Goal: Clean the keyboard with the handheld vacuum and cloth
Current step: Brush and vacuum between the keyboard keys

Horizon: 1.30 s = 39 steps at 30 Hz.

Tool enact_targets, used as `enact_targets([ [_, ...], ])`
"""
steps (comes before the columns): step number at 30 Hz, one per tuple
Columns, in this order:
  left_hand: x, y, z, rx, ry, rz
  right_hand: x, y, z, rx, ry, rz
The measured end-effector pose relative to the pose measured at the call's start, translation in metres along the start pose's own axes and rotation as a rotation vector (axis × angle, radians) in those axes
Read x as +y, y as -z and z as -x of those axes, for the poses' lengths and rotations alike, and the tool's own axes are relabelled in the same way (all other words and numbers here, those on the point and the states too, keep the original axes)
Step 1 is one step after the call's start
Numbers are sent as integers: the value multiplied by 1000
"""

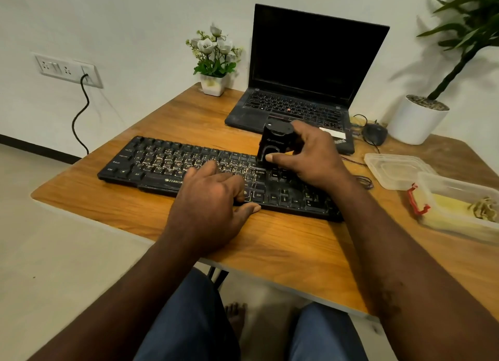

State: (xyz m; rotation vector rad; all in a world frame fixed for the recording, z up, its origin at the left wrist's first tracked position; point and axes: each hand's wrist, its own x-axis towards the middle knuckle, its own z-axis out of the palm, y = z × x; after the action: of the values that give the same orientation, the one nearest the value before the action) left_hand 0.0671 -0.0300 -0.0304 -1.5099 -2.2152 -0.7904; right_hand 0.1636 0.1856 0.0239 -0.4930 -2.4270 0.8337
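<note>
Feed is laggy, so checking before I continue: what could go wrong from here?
1. The vacuum, gripped by the right hand, stands on the keyboard with the laptop close behind; a push forward may bump it.
2. A thin wire lies loose by the keyboard's right end; suction might catch it.
3. The keys carry pale specks; the left hand covers middle keys, which may get skipped.

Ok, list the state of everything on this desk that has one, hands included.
Keyboard: flat on the table, pale specks among its keys.
Handheld vacuum: upright on the keyboard's right part, gripped.
Right hand: grips the vacuum.
Left hand: rests on the keyboard, holds nothing.
Laptop: open, screen dark.
Plastic container: uncovered.
Lid: off, lying on the table beside the container.
</note>
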Motion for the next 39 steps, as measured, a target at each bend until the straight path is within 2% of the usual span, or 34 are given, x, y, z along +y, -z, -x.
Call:
enact_targets([
  [4, 0, 0, 0, 5, 3, -3, 14, 29, 4, -3, -65, 54],
  [9, 0, 0, 0, 4, 5, 4, 32, 66, 22, -5, -169, -16],
  [14, 0, 1, -1, 3, 0, -1, 16, 31, 10, 78, -68, 31],
  [20, -1, 0, -1, -1, 4, -6, -4, 12, -4, -66, 53, 201],
  [26, 0, 0, -1, -4, -1, -6, -13, 20, 10, -225, 164, 162],
  [30, 0, 1, 0, -5, -3, -5, -15, 33, 18, -341, 104, 81],
  [32, 0, 1, -1, -7, -3, -5, -9, 42, 21, -298, 71, 49],
  [37, 1, 2, 0, 1, -3, -2, 12, 43, 16, 117, -75, -1],
  [39, 1, 2, 0, -1, -1, 5, 11, 34, 13, 148, -108, -22],
])
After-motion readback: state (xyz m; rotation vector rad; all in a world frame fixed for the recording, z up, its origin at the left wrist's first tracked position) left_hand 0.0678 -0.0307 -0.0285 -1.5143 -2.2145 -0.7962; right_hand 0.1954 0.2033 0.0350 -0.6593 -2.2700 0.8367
